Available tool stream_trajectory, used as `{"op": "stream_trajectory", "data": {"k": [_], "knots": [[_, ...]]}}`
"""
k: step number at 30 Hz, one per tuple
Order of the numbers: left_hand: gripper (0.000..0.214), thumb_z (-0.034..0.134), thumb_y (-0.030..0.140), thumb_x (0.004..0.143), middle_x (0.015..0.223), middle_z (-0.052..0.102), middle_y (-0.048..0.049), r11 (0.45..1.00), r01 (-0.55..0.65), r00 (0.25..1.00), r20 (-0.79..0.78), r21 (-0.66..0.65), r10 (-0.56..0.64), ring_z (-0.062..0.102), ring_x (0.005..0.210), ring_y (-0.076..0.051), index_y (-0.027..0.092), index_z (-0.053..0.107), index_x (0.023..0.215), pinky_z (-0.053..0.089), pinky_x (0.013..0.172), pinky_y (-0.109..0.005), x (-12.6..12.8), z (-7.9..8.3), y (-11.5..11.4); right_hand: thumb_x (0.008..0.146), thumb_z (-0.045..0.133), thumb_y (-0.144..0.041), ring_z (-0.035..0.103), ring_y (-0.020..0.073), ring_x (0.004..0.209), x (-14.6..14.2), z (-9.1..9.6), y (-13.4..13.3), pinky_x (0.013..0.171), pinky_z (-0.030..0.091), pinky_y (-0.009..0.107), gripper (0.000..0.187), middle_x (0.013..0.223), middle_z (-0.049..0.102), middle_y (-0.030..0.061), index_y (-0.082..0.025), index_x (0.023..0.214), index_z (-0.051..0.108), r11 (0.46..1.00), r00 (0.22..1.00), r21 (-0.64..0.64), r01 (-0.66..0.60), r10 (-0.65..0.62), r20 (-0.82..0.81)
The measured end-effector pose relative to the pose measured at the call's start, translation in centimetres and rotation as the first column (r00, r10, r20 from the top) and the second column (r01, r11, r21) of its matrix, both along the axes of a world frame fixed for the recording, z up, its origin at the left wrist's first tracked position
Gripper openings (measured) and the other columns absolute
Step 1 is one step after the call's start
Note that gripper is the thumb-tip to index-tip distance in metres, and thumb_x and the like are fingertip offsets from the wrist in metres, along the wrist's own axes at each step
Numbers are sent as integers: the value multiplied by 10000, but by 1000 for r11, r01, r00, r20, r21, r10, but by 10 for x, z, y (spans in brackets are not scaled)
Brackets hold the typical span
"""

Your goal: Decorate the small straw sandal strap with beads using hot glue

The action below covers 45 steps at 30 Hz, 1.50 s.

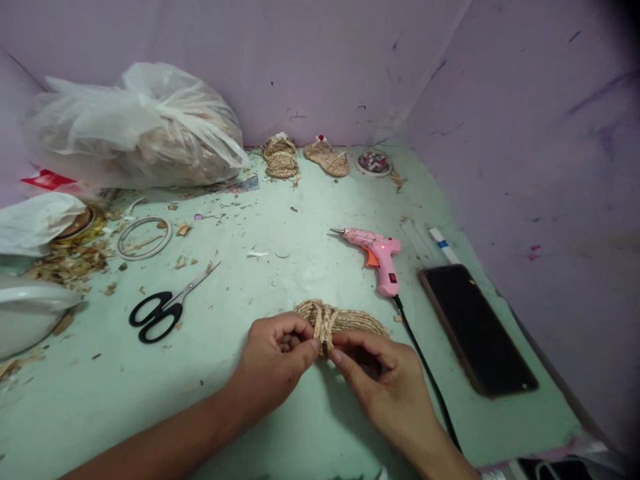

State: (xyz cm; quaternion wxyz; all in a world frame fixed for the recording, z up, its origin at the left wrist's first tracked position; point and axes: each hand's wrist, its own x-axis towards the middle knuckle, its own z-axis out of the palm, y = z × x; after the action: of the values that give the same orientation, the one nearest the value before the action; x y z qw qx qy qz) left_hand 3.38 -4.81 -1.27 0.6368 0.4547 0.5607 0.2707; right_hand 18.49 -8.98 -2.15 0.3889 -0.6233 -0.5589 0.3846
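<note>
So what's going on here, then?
A person is working on a braided straw piece at a green-topped table. The left hand and right hand both pinch it around its crossed strap. A pink glue gun lies beyond, toward the right, its small light glowing; a phone lies right of that, and scissors lie off to the left. Two woven slipper-shaped pieces sit near the back wall.
</note>
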Motion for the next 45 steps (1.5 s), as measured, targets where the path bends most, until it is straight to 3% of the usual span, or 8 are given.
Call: {"op": "stream_trajectory", "data": {"k": [17,27,37,45], "knots": [[109,578,242,579,412,404,66,1000,-10,1000,-29,-22,10,327,398,-53,154,528,538,249,389,-181,2,1,0,698,627,-193,592,128,495,-2,1,2,459,485,221,69,600,685,7,-190,701,695,997,997,25,79,-78,-19],[79,557,200,567,433,415,57,996,-49,992,-114,72,57,356,416,-59,157,519,513,287,393,-177,7,2,-4,685,641,-198,553,119,459,-2,2,1,434,451,218,55,538,644,3,-178,654,681,997,997,16,75,-75,-21],[122,565,236,603,495,425,42,996,15,999,-41,91,-11,349,451,-68,141,533,532,279,418,-195,2,0,-2,688,639,-195,567,122,465,-3,3,3,441,456,220,53,549,655,2,-179,664,683,998,998,16,61,-61,-11],[148,567,267,637,503,432,35,989,99,995,-8,107,-98,358,478,-81,129,555,583,283,451,-211,-3,-3,2,720,636,-190,632,147,589,-2,-6,0,543,487,239,66,667,710,8,-200,731,700,999,999,0,34,-34,-28]]}}
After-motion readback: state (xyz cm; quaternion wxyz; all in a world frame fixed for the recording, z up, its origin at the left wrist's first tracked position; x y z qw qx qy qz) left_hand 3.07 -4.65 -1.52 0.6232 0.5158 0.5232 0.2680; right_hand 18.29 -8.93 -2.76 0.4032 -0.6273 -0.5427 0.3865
